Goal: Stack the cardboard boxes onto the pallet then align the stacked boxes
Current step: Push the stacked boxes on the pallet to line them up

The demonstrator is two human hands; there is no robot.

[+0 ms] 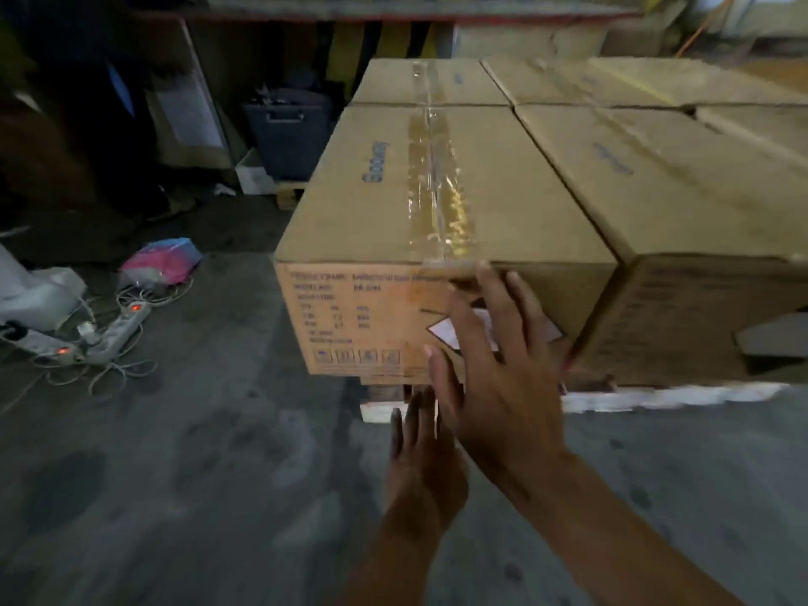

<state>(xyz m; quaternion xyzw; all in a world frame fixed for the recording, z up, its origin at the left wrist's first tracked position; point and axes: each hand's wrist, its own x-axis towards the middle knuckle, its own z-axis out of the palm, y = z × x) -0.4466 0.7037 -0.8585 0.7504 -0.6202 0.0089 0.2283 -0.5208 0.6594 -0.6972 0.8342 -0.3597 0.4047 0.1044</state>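
A taped brown cardboard box (pixel 393 203) with blue lettering sits at the near left corner of the wooden pallet (pixel 656 398). Its printed front face points at me. My right hand (pixel 494 369) is spread flat in front of that face, fingers straight, near the white diamond label. My left hand (pixel 422 465) is lower, fingers straight and together, at the level of the pallet's front edge. Whether either hand touches the box is unclear. More boxes (pixel 656 190) stand side by side to the right and behind.
A power strip with red lights and tangled cables (pixel 109 330) lies on the concrete floor at left, next to a pink and blue bag (pixel 161 260). A dark plastic bin (pixel 288 133) and boards stand against the back wall.
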